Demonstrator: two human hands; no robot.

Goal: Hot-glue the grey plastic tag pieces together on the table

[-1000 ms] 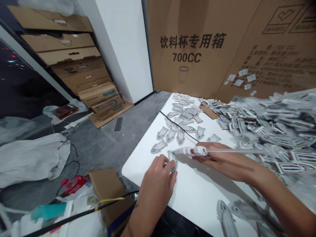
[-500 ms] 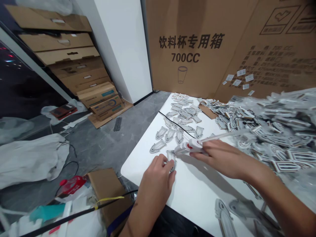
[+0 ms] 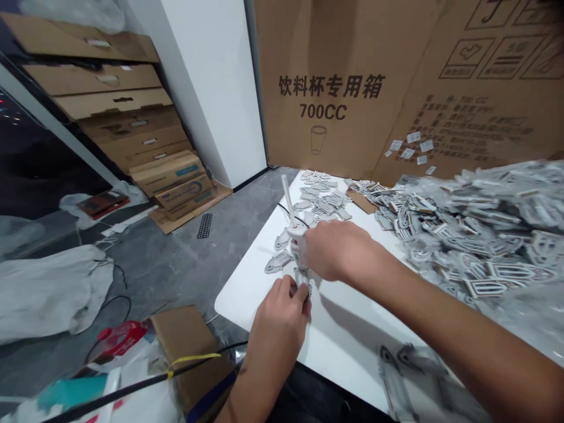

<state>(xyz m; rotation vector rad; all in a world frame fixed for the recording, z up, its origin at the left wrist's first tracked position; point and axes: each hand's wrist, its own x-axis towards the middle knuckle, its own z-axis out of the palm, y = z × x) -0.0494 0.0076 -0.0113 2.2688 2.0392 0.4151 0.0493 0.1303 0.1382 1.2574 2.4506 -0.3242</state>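
My right hand (image 3: 335, 249) is closed round a white glue gun (image 3: 297, 241). The gun stands nearly upright, its glue stick (image 3: 288, 200) pointing up and its tip down. The tip sits over a small grey shield-shaped piece (image 3: 304, 281) on the white table (image 3: 348, 329). My left hand (image 3: 279, 317) pinches that piece at the table's near left corner. More grey pieces (image 3: 277, 261) lie in a row just beyond.
A big heap of bagged grey pieces (image 3: 484, 235) covers the table's right side. A large cardboard box (image 3: 352, 82) stands behind. A black cable (image 3: 286, 211) crosses the table. Flattened cartons (image 3: 132, 129), white bags (image 3: 48, 288) and a small box (image 3: 189, 341) lie on the floor at left.
My right hand swung the glue gun from lying level to nearly upright and moved left over the piece. My left hand stayed pinching the piece.
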